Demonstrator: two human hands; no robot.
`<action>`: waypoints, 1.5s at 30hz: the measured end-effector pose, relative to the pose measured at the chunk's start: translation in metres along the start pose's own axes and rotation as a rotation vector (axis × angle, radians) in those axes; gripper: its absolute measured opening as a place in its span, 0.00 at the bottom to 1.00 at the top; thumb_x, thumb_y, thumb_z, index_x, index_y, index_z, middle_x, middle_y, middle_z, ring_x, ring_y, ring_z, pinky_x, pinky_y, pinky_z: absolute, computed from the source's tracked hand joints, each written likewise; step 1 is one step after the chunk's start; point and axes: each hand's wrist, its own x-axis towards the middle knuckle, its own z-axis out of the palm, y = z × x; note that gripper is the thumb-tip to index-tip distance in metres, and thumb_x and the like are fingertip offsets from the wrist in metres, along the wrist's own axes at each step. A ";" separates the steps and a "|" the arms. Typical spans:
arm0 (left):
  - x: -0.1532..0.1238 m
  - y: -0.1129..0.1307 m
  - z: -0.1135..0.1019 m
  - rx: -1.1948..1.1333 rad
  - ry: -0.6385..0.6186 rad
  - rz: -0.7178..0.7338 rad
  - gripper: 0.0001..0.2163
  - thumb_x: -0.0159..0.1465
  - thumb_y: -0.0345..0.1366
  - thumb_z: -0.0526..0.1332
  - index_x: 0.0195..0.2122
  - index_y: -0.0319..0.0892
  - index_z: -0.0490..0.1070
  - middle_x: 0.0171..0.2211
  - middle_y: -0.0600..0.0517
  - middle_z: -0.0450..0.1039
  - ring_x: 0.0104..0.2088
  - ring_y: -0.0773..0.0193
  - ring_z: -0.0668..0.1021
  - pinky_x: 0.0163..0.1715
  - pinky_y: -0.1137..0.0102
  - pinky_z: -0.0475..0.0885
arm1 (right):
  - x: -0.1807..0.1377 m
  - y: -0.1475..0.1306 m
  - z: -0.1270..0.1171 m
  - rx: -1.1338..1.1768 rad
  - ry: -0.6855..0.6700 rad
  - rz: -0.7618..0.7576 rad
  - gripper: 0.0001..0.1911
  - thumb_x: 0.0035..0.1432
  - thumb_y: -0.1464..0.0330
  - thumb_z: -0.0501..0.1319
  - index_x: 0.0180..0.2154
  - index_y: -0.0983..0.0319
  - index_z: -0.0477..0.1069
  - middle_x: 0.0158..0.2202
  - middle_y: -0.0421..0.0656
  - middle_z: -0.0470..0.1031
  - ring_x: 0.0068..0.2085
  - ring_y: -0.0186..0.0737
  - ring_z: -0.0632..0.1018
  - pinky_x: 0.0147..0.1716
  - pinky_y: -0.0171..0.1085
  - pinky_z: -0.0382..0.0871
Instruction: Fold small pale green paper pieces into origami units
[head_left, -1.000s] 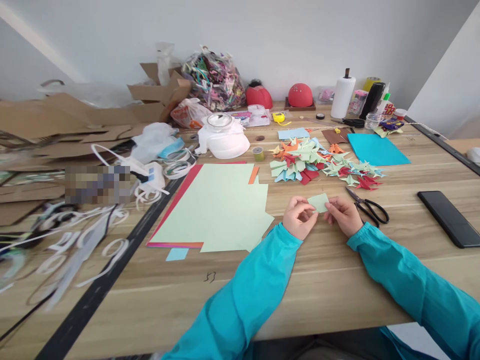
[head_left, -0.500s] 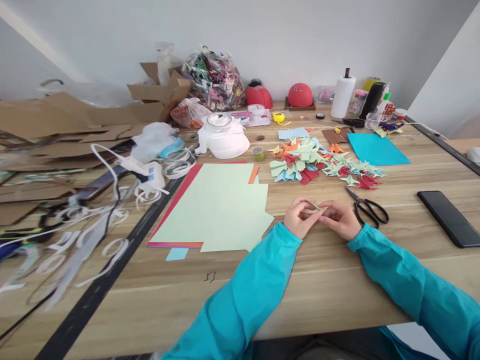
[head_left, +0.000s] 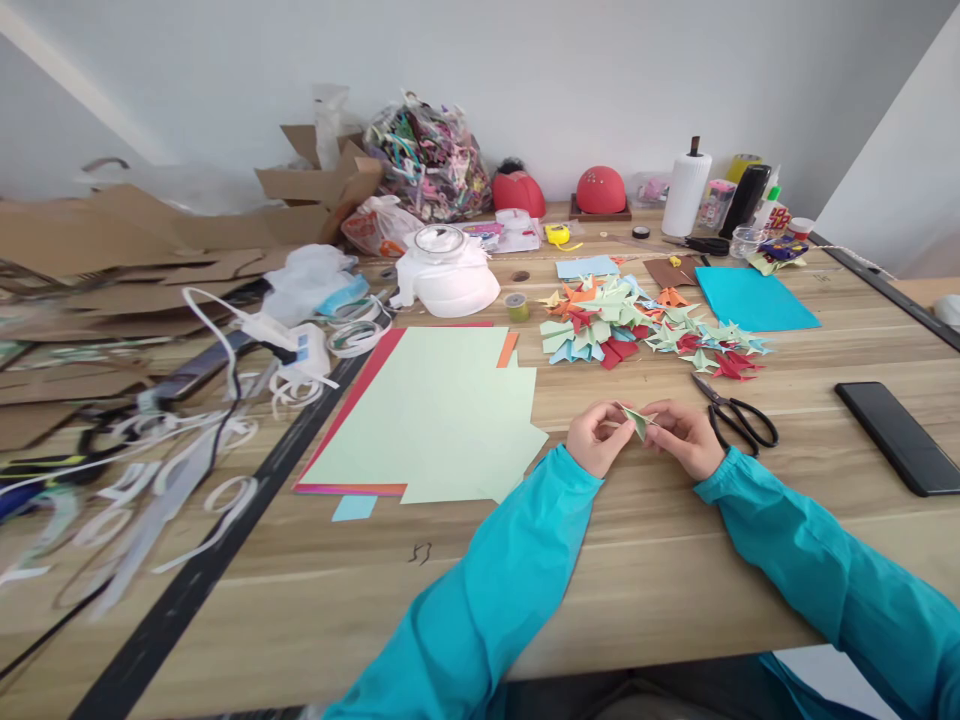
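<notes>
Between my two hands is a small piece of folded pale green paper (head_left: 637, 421). My left hand (head_left: 598, 438) pinches its left side, thumb in front. On the right side, the fingers of my right hand (head_left: 684, 438) are closed on the same paper. Just right of my right hand lie black-handled scissors (head_left: 739, 415), blades pointing up and left. Beyond the hands is a heap of folded paper cranes (head_left: 611, 310) in green, red, orange and blue. Left of my left hand lies a stack of pale green paper sheets (head_left: 427, 415) with red sheets under it.
A black phone (head_left: 896, 435) lies at the right. Behind the cranes are a turquoise sheet (head_left: 757, 298), a spool (head_left: 517, 307) and a yellow tape measure (head_left: 557, 234). White cords, a power strip (head_left: 304, 350) and cardboard (head_left: 150, 230) crowd the left side.
The folded paper has turned between my fingers and now shows a wider green face with a point upward. My hands have shifted only slightly.
</notes>
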 end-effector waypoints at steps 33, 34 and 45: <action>0.004 -0.006 -0.005 0.401 -0.034 0.296 0.08 0.54 0.26 0.55 0.33 0.40 0.71 0.37 0.47 0.69 0.34 0.65 0.72 0.28 0.73 0.66 | 0.006 0.016 -0.001 -0.152 0.251 -0.054 0.15 0.55 0.58 0.55 0.35 0.63 0.68 0.17 0.37 0.68 0.17 0.30 0.66 0.17 0.31 0.61; 0.004 -0.006 -0.005 0.398 -0.036 0.275 0.08 0.54 0.27 0.55 0.34 0.39 0.71 0.36 0.48 0.69 0.31 0.66 0.72 0.27 0.73 0.66 | 0.006 0.016 -0.001 -0.151 0.259 -0.060 0.15 0.55 0.58 0.55 0.37 0.63 0.68 0.18 0.37 0.68 0.17 0.30 0.67 0.18 0.32 0.63; 0.006 -0.016 -0.005 0.080 0.052 0.129 0.23 0.57 0.35 0.57 0.54 0.39 0.60 0.51 0.42 0.64 0.45 0.58 0.73 0.38 0.67 0.74 | 0.005 0.015 -0.001 -0.394 0.264 -0.221 0.23 0.52 0.64 0.59 0.50 0.57 0.60 0.38 0.45 0.66 0.38 0.39 0.71 0.24 0.33 0.70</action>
